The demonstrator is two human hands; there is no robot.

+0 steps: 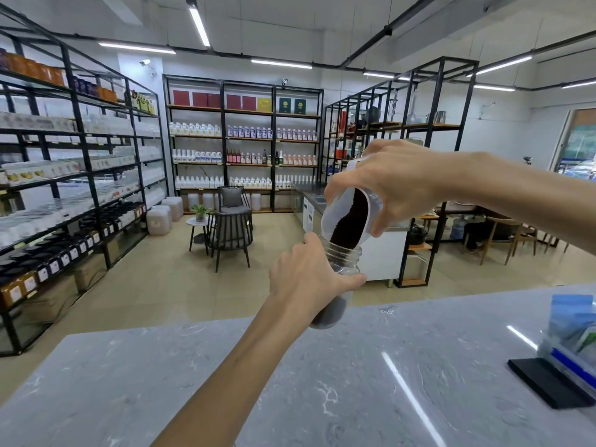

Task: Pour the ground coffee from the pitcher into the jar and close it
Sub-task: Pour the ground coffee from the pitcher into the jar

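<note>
I see the left hand [306,279] w/ grip wrapped round the jar [335,285], held above the bench [322,382]. Right hand [396,188] clamps the tipped pitcher [338,217]; coffee [351,221] runs into the jar mouth. Black pad [548,382] and blue packets [574,321] sit far right, well apart.

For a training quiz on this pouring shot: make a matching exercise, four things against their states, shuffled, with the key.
Things
1. pitcher
2. jar
3. ground coffee
4. black pad

States
A. lying flat on the marble counter at the right
B. sliding down in a dark stream into an open mouth
C. tipped steeply, mouth down, gripped by the right hand
D. held up off the counter, lidless, in the left hand

Pairs: 1-C, 2-D, 3-B, 4-A
</note>
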